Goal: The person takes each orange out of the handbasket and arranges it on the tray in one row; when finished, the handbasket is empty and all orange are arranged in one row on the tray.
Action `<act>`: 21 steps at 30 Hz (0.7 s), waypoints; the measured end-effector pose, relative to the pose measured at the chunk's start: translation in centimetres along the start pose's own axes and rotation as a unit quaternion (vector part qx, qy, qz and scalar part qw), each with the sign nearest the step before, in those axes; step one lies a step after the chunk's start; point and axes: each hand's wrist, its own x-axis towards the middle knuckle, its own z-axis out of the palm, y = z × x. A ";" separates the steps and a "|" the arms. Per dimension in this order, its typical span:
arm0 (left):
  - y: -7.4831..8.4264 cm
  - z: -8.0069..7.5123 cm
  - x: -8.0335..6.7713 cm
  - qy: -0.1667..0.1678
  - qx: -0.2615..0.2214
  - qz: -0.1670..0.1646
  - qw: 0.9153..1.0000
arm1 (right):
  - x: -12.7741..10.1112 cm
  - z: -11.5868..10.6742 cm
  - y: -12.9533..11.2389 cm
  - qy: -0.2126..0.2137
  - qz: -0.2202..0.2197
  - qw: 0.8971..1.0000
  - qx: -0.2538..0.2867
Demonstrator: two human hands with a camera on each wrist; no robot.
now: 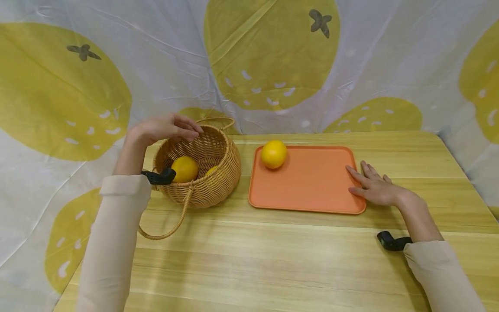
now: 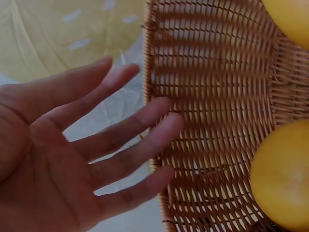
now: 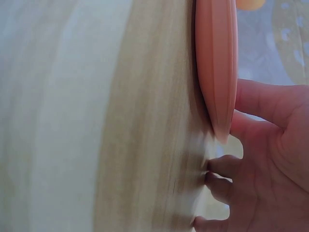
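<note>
Oranges (image 1: 185, 169) sit low in the basket (image 1: 218, 173), right under the spread, empty left hand (image 1: 165, 128); right hand (image 1: 374, 186) rests flat on the tray (image 1: 308, 190).

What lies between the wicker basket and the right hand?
In the head view, the orange tray carrying one orange lies between the basket and right hand.

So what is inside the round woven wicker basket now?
Inside the round woven wicker basket lie two yellow-orange round fruits: one in full view, the second mostly hidden by it. The basket wall covers the bottom, so anything lower cannot be seen.
</note>
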 end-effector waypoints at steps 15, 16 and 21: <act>-1.8 0.3 1.6 -0.137 0.039 -0.075 0.987 | 0.1 0.0 0.2 0.001 -0.002 1.000 -0.008; -1.9 0.2 1.7 -0.143 0.035 -0.083 0.986 | 0.1 0.0 0.3 0.001 -0.002 1.000 -0.009; -2.3 0.0 2.4 -0.179 0.052 -0.089 0.978 | -0.1 0.0 0.3 0.000 -0.002 1.000 -0.008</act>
